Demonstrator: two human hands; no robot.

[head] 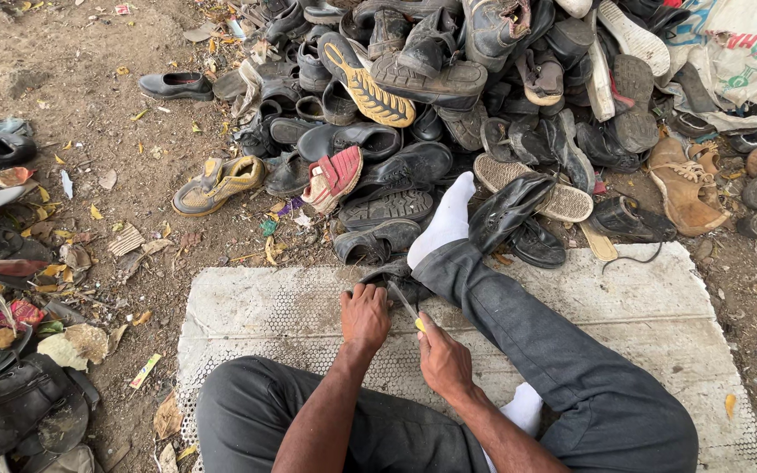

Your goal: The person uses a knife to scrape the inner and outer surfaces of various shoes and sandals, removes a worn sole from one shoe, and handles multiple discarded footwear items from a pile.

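Black worn leather shoe (389, 282) on pale perforated mat (247, 307), tucked against outstretched leg for bracing. Left hand (365, 317) fingers clamp shoe steady; right hand (442, 359) fingers closed round yellow-handled knife (408, 308), blade angled into shoe. Heaped old shoes (449, 96) within reach ahead.

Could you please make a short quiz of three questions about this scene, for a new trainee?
1. True or false: the right hand holds a tool with a metal blade and a yellow handle.
2. What does the left hand press down on? A) a black shoe B) a red sandal C) a white sack
3. Fill in: the person sits on a pale ______ on the dirt ground.

Key
1. True.
2. A; the shoe lies by the white sock.
3. Mat; the shoe pile lies beyond it.
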